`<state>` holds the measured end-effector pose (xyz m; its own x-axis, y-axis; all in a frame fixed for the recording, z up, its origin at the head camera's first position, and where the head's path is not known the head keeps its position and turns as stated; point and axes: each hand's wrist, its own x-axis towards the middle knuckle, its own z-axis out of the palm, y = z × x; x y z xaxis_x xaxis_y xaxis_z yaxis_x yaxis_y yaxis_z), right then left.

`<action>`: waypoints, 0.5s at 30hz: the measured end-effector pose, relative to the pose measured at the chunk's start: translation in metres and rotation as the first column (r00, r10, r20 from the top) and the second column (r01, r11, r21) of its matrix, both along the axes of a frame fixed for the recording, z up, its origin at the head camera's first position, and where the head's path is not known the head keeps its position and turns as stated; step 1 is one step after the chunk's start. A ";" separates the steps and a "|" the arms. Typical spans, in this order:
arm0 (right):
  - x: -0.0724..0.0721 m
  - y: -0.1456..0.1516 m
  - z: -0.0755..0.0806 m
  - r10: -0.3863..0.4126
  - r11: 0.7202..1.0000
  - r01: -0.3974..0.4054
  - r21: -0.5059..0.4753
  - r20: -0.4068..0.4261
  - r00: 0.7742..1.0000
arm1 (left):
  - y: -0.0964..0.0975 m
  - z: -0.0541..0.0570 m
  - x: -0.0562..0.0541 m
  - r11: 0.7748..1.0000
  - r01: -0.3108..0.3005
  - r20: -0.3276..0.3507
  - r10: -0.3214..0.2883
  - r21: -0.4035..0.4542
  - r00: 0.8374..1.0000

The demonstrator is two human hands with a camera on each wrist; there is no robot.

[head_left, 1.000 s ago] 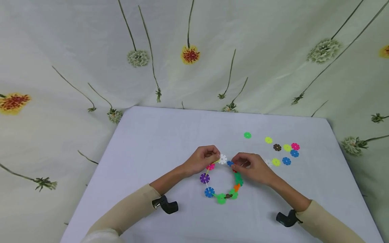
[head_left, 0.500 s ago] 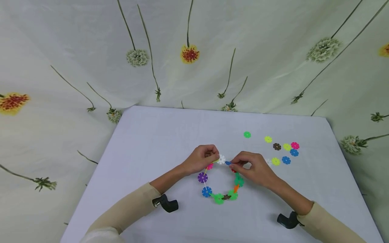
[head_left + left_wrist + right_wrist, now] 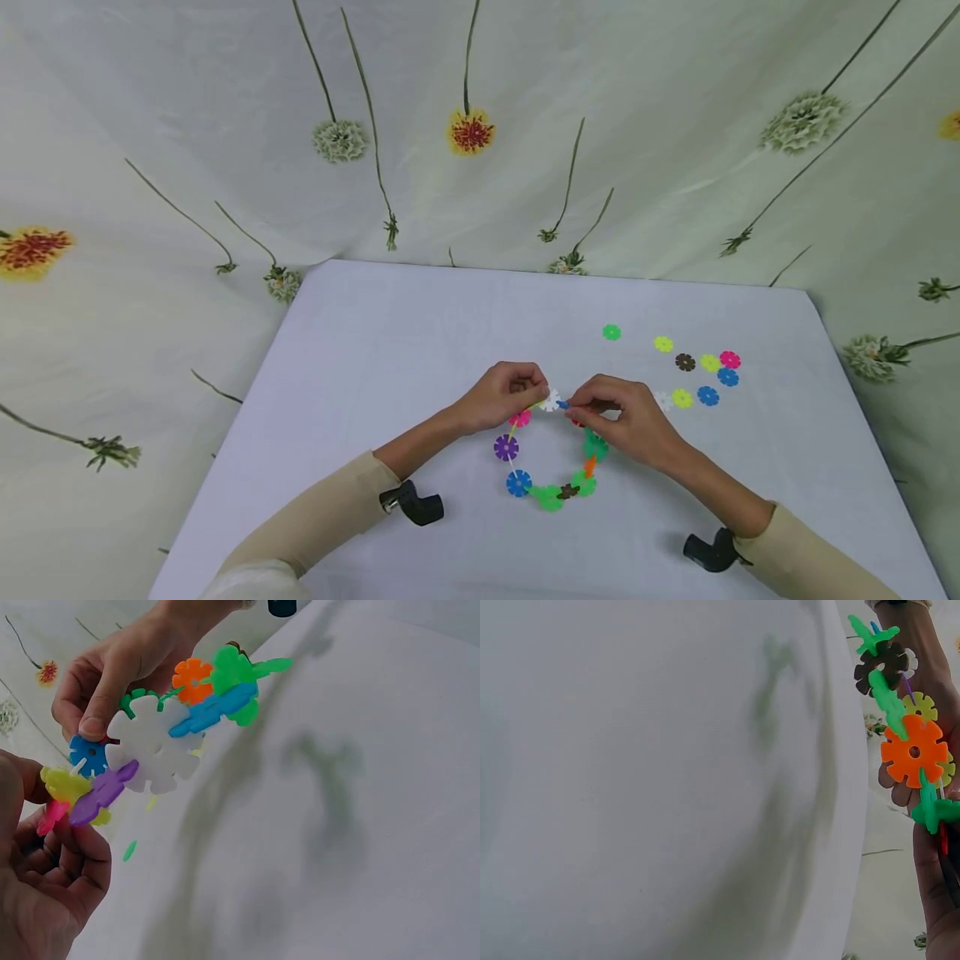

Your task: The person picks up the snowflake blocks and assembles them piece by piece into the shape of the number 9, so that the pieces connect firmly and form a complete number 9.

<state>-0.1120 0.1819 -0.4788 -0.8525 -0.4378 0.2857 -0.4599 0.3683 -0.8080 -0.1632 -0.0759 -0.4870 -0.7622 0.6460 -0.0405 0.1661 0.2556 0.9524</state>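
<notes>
A ring of interlocking notched plastic discs hangs above the table between the two hands. My left hand pinches a yellow disc at the ring's upper left, beside a pink disc. My right hand pinches a small blue disc between thumb and fingers. That blue disc's edge is right at a white disc at the top of the ring. Down the left side come a purple disc and another blue disc. Green, brown and orange discs form the bottom and right side.
Loose discs lie on the white table at the back right, among them a brown disc, a pink disc and a blue disc. A lone green disc lies farther left. Flower-printed cloth hangs behind.
The right hand's blue disc has come closer to the white disc, closing the gap between them. The ring's lower part has swung slightly left and back. Both hands keep their pinch.
</notes>
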 end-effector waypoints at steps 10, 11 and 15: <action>-0.001 0.002 0.003 0.001 0.999 0.001 0.037 -0.045 0.999 | 0.009 -0.001 0.001 1.000 -0.002 -0.031 0.001 -0.024 1.000; -0.001 0.002 0.004 0.005 0.999 -0.003 0.046 -0.042 0.999 | 0.009 -0.001 0.001 1.000 0.004 -0.035 -0.005 -0.029 0.999; -0.001 0.003 0.004 0.003 0.998 -0.003 0.055 -0.007 1.000 | 0.007 -0.002 0.000 0.999 0.022 -0.044 -0.023 -0.030 0.999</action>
